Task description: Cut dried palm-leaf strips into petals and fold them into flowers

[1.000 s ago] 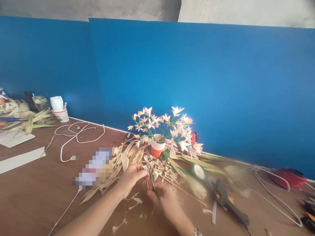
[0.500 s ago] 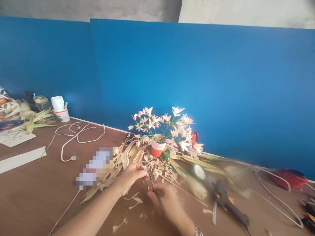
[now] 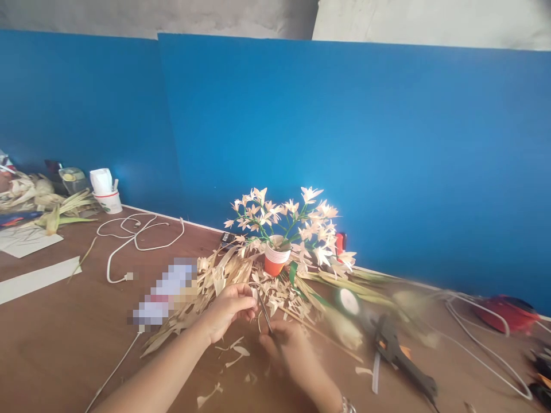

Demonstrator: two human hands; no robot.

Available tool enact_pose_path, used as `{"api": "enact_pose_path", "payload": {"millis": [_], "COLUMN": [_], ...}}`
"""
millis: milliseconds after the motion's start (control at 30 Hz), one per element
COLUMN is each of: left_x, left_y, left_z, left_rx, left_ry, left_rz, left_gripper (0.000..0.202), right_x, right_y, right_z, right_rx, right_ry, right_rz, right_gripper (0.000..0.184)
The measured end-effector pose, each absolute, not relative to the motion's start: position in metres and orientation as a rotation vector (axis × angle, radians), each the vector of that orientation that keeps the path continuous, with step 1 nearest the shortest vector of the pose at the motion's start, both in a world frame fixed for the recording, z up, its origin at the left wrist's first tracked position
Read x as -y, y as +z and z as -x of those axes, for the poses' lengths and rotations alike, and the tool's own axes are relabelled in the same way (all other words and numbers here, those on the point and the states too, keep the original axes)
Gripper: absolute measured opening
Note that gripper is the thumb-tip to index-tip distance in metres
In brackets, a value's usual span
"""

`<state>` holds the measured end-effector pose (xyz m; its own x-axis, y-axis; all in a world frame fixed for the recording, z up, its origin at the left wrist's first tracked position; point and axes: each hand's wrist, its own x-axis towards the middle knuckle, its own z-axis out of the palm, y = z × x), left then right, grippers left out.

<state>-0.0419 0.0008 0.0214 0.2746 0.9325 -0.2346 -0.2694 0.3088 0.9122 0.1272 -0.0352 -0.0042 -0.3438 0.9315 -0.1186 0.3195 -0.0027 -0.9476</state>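
Observation:
My left hand (image 3: 235,307) pinches a small pale piece of corn husk (image 3: 253,295) between thumb and fingertips. My right hand (image 3: 286,347) is closed around a pair of scissors (image 3: 264,312); their slim metal blades point up and away, close beside the husk piece. Its fingers are blurred and hide the handles. Beyond both hands, a paper cup (image 3: 275,261) holds green stems with many pale husk flowers (image 3: 297,218). Cut husk pieces (image 3: 282,295) lie around the cup's foot, and dry husk strips (image 3: 219,281) are heaped to its left.
A black glue gun (image 3: 402,355) lies to the right, near green-white husks (image 3: 344,327) and a red object (image 3: 505,312) with white cable. On the left are a pixelated item (image 3: 161,295), a white cable (image 3: 138,232) and a white cup (image 3: 108,201). A blue partition (image 3: 344,126) stands behind.
Almost nothing differs. Both hands hold the same positions, with at most a tiny shift of the left fingers and the scissors.

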Motion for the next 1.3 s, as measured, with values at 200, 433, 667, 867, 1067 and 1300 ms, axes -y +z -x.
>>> {"api": "enact_pose_path", "payload": {"millis": [200,433,667,867,1067,1300], "left_x": [-0.002,-0.003,-0.002,-0.003,-0.005,-0.003], "left_y": [0.019,0.015,0.019,0.016,0.009,0.013], "left_z": [0.042,0.041,0.04,0.044,0.047,0.046], "left_rx": [-0.943,-1.003,-1.028,-0.983,-0.943,-0.91], "left_ry": [0.999,1.041,1.0,0.859,0.821,0.849], "left_rz": [-0.861,-0.85,-0.913,-0.94,-0.952,-0.809], "left_gripper": [0.014,0.013,0.01,0.009,0.007,0.021], "right_x": [0.034,0.033,0.036,0.037,0.038,0.035], "right_y": [-0.006,-0.007,0.003,0.005,0.007,0.001], "right_z": [-0.127,-0.128,-0.128,-0.127,-0.128,-0.128], "right_rx": [1.646,1.585,1.591,1.602,1.655,1.617], "right_ry": [1.386,1.394,1.417,1.463,1.46,1.427], "right_rz": [1.324,1.337,1.278,1.272,1.313,1.272], "right_gripper": [0.036,0.034,0.031,0.03,0.037,0.033]}}
